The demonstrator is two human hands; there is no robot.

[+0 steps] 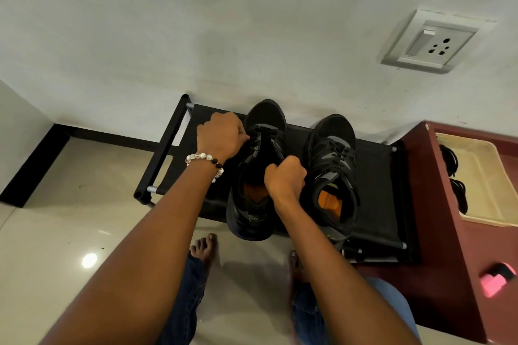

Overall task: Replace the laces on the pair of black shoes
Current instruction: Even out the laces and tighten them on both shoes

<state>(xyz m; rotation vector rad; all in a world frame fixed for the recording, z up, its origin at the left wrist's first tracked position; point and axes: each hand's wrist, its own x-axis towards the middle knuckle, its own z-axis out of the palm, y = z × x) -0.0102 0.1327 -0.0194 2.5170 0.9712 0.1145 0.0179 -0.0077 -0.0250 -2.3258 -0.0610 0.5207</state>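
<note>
head view: two black shoes are sitting side by side on the fabric top of a low black rack (375,176) that is standing against a pale wall, toes pointing toward the wall. the left shoe (258,176) is lying under both hands, its heel overhanging the rack's near edge; the right shoe (333,173) is resting just beside it, untouched, with its black lace (337,150) criss-crossed over the tongue and an orange insole showing in its opening. the left hand (221,134) is curling its fingers at the toe end of the left shoe's eyelet area, pinching something at the lacing; whether it is a lace end or the shoe's upper cannot be told. the right hand (286,176) is closing into a fist over the tongue and collar region of the same shoe, gripping dark material there; the exact item held is hidden by the fingers. a beaded bracelet (204,161) is circling the left wrist. a maroon cabinet (437,204) is standing touching the rack's right end, holding a cream tray (482,176) with dark items at its left wall. a switch and socket plate (430,42) is sitting on the wall above. bare feet (206,246) are standing on the glossy floor tiles below the rack.
</note>
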